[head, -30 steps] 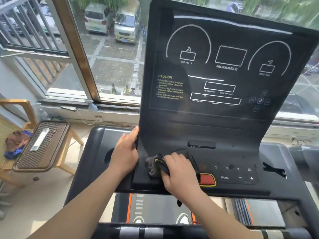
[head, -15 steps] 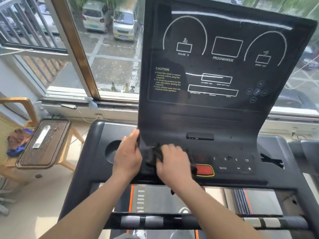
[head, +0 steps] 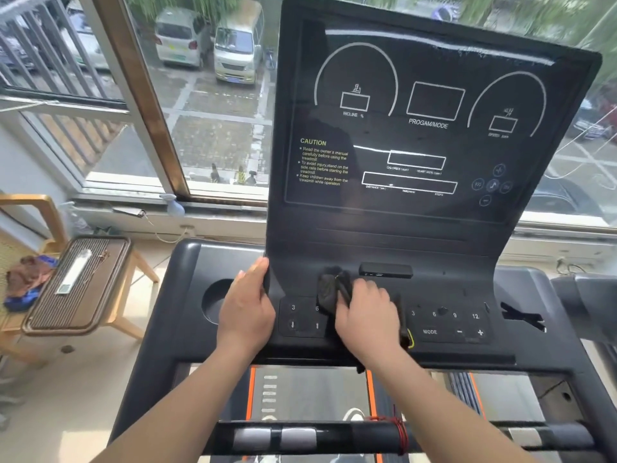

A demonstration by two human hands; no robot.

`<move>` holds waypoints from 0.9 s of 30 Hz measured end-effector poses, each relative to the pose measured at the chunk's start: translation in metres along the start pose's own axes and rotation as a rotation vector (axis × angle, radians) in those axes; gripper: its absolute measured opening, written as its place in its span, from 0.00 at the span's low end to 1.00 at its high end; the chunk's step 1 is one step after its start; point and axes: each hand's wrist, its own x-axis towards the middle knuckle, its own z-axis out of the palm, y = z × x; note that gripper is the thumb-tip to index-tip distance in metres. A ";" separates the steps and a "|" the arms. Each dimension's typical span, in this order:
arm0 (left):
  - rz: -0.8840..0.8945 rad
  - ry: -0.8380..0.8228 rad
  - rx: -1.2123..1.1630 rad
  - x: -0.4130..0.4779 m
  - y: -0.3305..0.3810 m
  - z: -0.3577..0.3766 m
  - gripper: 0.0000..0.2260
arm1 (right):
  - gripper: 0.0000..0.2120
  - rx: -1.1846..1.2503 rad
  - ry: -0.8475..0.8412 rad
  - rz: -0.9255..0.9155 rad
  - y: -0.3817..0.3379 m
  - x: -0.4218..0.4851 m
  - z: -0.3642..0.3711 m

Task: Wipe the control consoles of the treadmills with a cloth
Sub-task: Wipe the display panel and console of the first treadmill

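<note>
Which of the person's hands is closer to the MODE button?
Right. The right hand, holding the cloth, lies just left of the MODE button; the left hand rests on the console edge, farther off.

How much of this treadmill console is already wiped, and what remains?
Done: cannot tell; no surface looks clearly wiped. In hand: the right hand holds the dark cloth on the lower button panel, the left hand rests on the console edge. Left: probably the upright display, with a pale streak along its top.

Two bare forearms span the lower part of the frame, uncovered up to the wrists. The left hand [head: 247, 309] and right hand [head: 367, 315], at centre frame, are likewise bare.
</note>
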 end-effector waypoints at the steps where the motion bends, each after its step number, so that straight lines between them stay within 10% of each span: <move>1: 0.003 0.009 0.006 0.001 0.001 0.000 0.25 | 0.15 0.005 0.003 -0.023 -0.013 -0.005 0.002; 9: 0.031 0.019 0.017 0.001 -0.001 -0.002 0.29 | 0.16 0.113 -0.264 -0.327 -0.021 -0.014 -0.007; 17: 0.000 0.000 0.020 0.002 -0.003 -0.002 0.28 | 0.15 0.023 -0.116 0.071 0.007 0.008 -0.008; 27: -0.025 0.022 0.038 0.001 0.005 -0.002 0.27 | 0.14 0.066 -0.289 -0.291 -0.016 -0.017 -0.019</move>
